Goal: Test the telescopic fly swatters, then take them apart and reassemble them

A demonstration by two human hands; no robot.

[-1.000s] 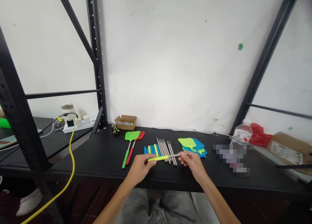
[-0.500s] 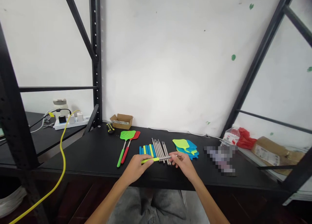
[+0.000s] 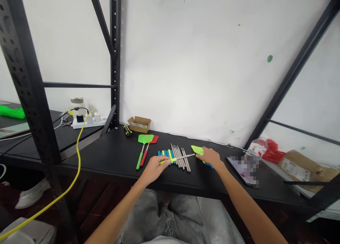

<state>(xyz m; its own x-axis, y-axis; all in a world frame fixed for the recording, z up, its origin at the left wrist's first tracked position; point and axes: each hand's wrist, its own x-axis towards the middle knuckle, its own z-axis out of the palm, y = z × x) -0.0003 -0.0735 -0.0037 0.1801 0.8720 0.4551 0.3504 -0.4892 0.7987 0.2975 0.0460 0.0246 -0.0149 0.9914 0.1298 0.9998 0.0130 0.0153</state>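
My left hand is closed around a yellow-green fly swatter handle, from which a thin metal rod sticks out to the right. My right hand grips the edge of a yellow-green fly swatter head on the pile; its fingertips are partly hidden. Beneath that hand a bit of a blue swatter head shows. Between the hands lie several metal rods and, left of them, a row of blue and yellow handles. A whole green swatter and a red one lie further left.
Against the wall stand a small cardboard box and a black-yellow tool. A blurred phone-like object lies at right. A yellow cable hangs at left from a power strip. Black shelf posts frame the table.
My right hand has left the rod and moved right onto the swatter heads, taking the yellow-green one. My left hand still holds the handle with its rod. The camera view has shifted.
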